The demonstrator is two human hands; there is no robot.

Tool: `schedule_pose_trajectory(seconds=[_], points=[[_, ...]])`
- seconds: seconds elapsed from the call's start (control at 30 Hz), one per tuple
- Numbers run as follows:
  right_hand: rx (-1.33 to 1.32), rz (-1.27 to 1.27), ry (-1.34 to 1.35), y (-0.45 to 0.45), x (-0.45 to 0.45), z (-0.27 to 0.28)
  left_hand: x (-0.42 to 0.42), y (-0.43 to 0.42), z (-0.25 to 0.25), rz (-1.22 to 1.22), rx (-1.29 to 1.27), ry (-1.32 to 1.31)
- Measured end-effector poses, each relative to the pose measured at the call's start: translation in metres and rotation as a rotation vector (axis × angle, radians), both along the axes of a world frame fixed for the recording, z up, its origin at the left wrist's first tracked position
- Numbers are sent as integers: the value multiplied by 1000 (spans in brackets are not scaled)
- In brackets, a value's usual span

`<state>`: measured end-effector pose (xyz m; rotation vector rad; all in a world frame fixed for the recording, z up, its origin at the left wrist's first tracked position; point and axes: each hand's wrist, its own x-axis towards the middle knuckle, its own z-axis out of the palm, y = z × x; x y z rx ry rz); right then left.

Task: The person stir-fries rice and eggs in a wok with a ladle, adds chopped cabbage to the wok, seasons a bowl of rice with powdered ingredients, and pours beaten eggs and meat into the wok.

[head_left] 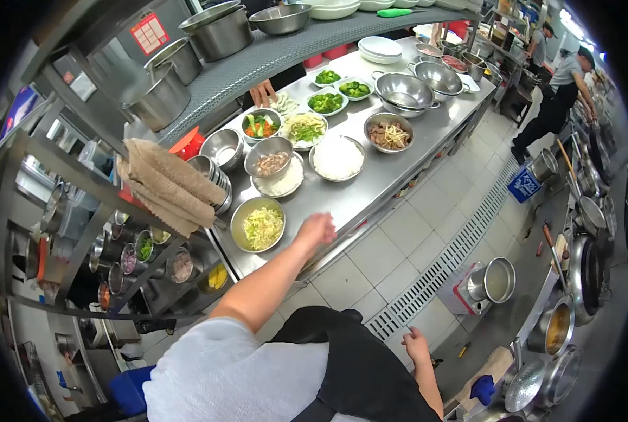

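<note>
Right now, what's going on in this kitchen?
The person's left hand reaches over the edge of a steel counter, near a bowl of shredded vegetables; the right hand hangs over the floor side. Neither appears to hold anything. Bowls and plates of food stand on the counter. Across it, another person's hand is near a bowl of cut vegetables. Further back, a worker in a dark apron leans forward; what they handle is too small to tell.
</note>
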<state>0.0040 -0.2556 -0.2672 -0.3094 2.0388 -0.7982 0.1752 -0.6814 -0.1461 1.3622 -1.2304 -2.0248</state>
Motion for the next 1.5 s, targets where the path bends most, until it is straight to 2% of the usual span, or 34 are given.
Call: schedule_pose_trajectory(seconds=[0.03,0.13,0.17,0.23,0.27,0.37,0.4,0.43,0.47,0.5,0.53,0.57,0.6,0.63,0.67,0.7,0.73,0.8,0.83,0.9,1.0,1.03,1.07,1.13,1.17,1.23,1.27,1.33,1.37,1.43,1.5], points=[[-62,152,72,-5,-2,4,-18,-19,-3,104,23,50],[-1,252,181,5,-3,27,-64,-72,-3,344,-26,67],[15,233,191,15,-3,30,-74,-88,-4,354,-52,-1],[159,209,245,59,-2,24,-83,-96,-8,437,-33,100],[171,176,252,82,3,24,-84,-102,-17,424,-9,134],[302,0,327,138,41,36,-77,-91,-36,374,-186,157],[323,-178,191,142,61,62,-75,-73,-29,372,-296,165],[334,-373,52,147,81,79,-66,-93,-92,308,-396,121],[339,-482,45,160,100,81,-60,-60,-51,238,-405,103],[363,-409,146,181,123,78,-57,-34,-29,174,-369,98],[403,-356,240,198,156,76,-52,-19,-37,43,-411,62],[450,-386,245,207,185,75,-56,20,11,-117,-396,90],[499,-430,242,212,213,72,-60,30,1,-253,-258,132],[536,-466,298,218,240,62,-67,54,5,-389,-236,137],[562,-491,165,214,250,80,-75,77,0,-502,-180,186],[537,-606,358,221,279,65,-78,95,-10,-689,-174,120],[595,-668,281,217,290,84,-88,116,-13,-866,-186,47],[668,-856,383,221,318,106,-99,193,2,-1078,-11,172],[712,-1013,546,218,330,111,-107,216,9,-1227,17,155],[836,-1260,602,241,357,126,-111,284,13,-1445,74,166],[877,-1866,882,281,403,149,-103,383,37,-1703,80,175],[947,-1999,935,297,425,152,-97,413,42,-1769,87,198],[843,-2190,850,301,440,173,-92,438,53,-1824,91,201],[1180,-1947,716,308,481,182,-75,487,68,-1953,66,139],[1173,-1968,700,306,495,186,-60,512,75,-1964,123,130],[965,-1678,756,289,516,189,-42,551,70,-2072,88,115],[955,-1694,736,285,520,184,-29,569,70,-2114,103,89],[66,-2008,305,281,516,183,-5,603,77,-2230,118,41],[54,-2013,296,280,513,177,8,618,78,-2293,114,61],[-807,-2148,571,279,502,159,29,639,78,-2316,91,-29],[-772,-2188,653,290,493,153,39,653,71,-2338,65,-131]])
